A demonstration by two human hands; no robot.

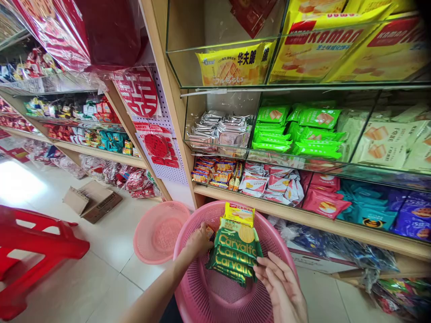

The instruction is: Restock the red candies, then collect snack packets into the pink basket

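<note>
A large pink plastic basket (pixel 232 309) is in front of me, low at the middle of the head view. Inside it, several green Carvalfo biscuit packets (pixel 232 246) overlap in a stack, with a yellow Kaman wafer packet (pixel 239 214) at their far end. My left hand (pixel 199 242) is in the basket's left side, its fingers curled at a small orange snack packet (pixel 210 232) beside the green stack. My right hand (pixel 281 285) is at the stack's right edge, fingers stretched and slightly apart, the fingertips at the green wrappers; it grips nothing.
A smaller pink basket (pixel 160 231) stands on the floor to the left. Beyond are an open cardboard box (pixel 92 202) and a red plastic stool (pixel 40 251). Glass-fronted shelves (pixel 303 161) holding snack packets rise ahead, with bagged goods (pixel 333 251) beneath.
</note>
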